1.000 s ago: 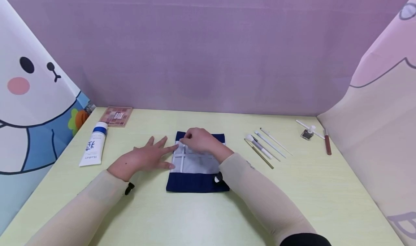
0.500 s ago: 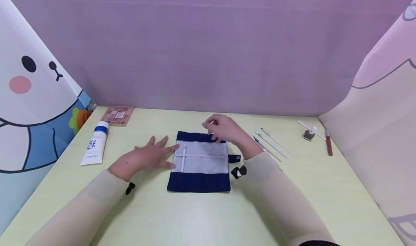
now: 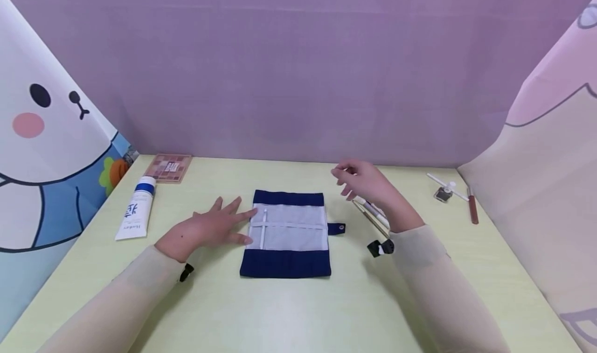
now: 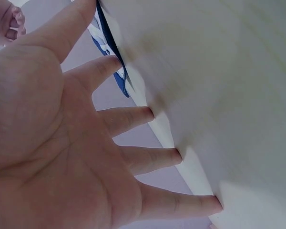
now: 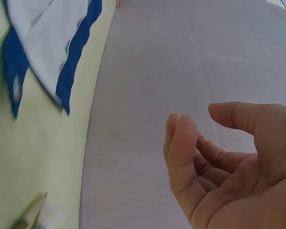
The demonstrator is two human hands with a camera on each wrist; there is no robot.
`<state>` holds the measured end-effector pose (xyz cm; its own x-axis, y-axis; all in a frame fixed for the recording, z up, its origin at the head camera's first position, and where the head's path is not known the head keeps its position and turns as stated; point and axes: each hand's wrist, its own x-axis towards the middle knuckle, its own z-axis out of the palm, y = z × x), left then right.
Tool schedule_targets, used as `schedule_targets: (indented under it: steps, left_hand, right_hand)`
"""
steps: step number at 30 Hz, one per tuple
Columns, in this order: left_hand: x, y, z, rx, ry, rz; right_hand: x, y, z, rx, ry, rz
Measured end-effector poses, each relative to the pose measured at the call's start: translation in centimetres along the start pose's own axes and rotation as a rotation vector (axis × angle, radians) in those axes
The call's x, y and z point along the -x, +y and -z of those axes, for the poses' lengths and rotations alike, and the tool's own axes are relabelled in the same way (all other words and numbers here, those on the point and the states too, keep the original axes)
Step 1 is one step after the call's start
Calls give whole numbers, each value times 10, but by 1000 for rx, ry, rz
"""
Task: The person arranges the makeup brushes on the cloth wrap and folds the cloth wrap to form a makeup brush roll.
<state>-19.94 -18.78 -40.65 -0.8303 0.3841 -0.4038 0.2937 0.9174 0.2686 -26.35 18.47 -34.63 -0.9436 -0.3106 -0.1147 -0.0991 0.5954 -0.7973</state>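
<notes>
A navy and grey cloth brush roll [image 3: 294,239] lies flat on the table, a slim white stick [image 3: 264,228] tucked under its strap at the left. My left hand [image 3: 207,230] is spread out, thumb and index fingertip touching the roll's left edge; the left wrist view shows its fingertips against the table. Above the brushes on the right hovers my right hand [image 3: 366,182], its fingers loosely bent. In the right wrist view a gap shows between thumb and fingers, with nothing held. Below it lie a gold-coloured stick [image 3: 370,218] and a white-handled brush [image 3: 378,214], partly covered by the hand.
A white tube [image 3: 136,208] and a pink checked palette [image 3: 168,168] lie at the left. At the right are a small dark bottle [image 3: 442,194], a white stick [image 3: 435,179] and a brown-handled tool [image 3: 473,208]. A snap tab [image 3: 336,229] sticks out from the roll's right side.
My right hand has left the top of the roll and moved right, over the brushes. The white stick stays under the strap. My left hand has kept its place.
</notes>
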Motion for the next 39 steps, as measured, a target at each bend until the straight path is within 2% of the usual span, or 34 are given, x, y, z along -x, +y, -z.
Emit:
schedule_targets:
  steps: [5, 9, 13, 18, 25, 39]
  left_hand:
    - [0, -1, -1, -2, 8, -1]
    - [2, 0, -1, -2, 15, -2]
    - [2, 1, -1, -7, 13, 1]
    - [1, 1, -1, -12, 9, 6]
    - [1, 0, -1, -6, 9, 5]
    - [4, 2, 1, -2, 10, 1]
  right_hand:
    - [7, 18, 12, 33, 14, -3]
    - [11, 37, 17, 68, 7, -50]
    - [15, 57, 18, 98, -20, -111]
    - [22, 74, 15, 137, -48, -130]
    - [24, 80, 13, 186, -60, -135]
    - [23, 79, 1, 394, -57, -71]
